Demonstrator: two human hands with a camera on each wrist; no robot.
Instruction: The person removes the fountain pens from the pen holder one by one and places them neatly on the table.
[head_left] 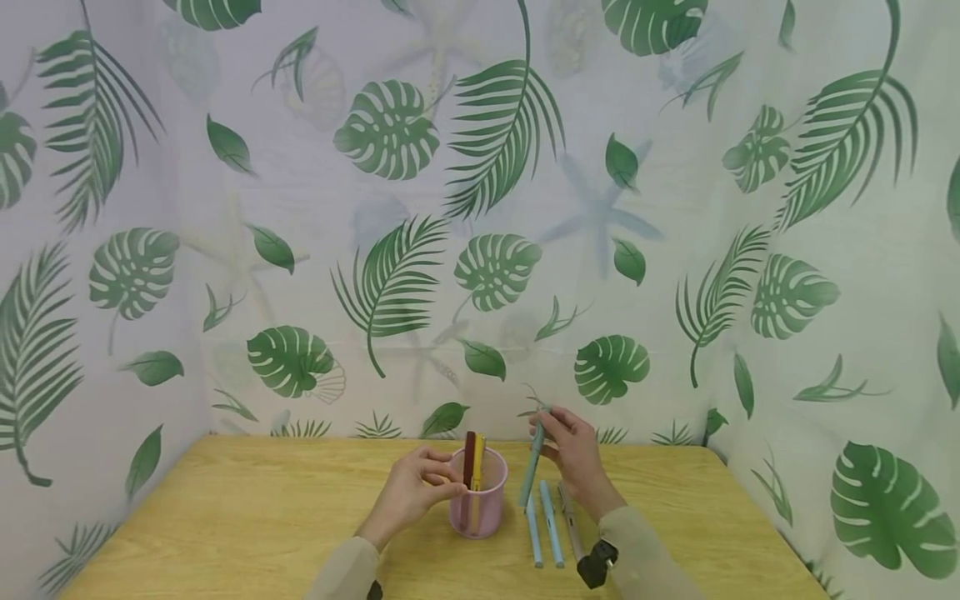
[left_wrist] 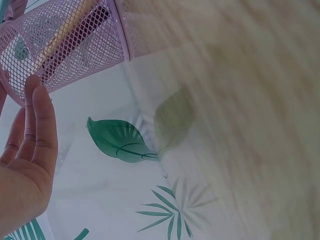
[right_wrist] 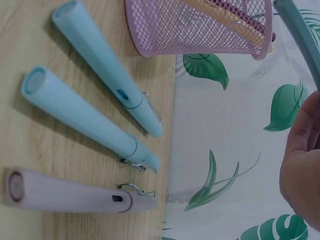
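In the head view my right hand (head_left: 577, 454) pinches a grey-green pen (head_left: 532, 467) near its top end. The pen hangs nearly upright above the table, to the right of a pink mesh pen holder (head_left: 491, 515). My left hand (head_left: 416, 487) holds the holder's left side by the rim, thumb in front and fingers behind. Inside the holder stand a dark red pen (head_left: 469, 460) and a yellow pen (head_left: 477, 465). The right wrist view shows two light blue pens (right_wrist: 105, 65) and a mauve-grey pen (right_wrist: 75, 192) lying side by side on the table.
The wood-grain table (head_left: 262, 517) reaches back to a leaf-patterned cloth (head_left: 405, 333), which also hangs along both sides. The lying pens are just right of the holder, below my right hand. A black strap device (head_left: 597, 564) sits on my right wrist.
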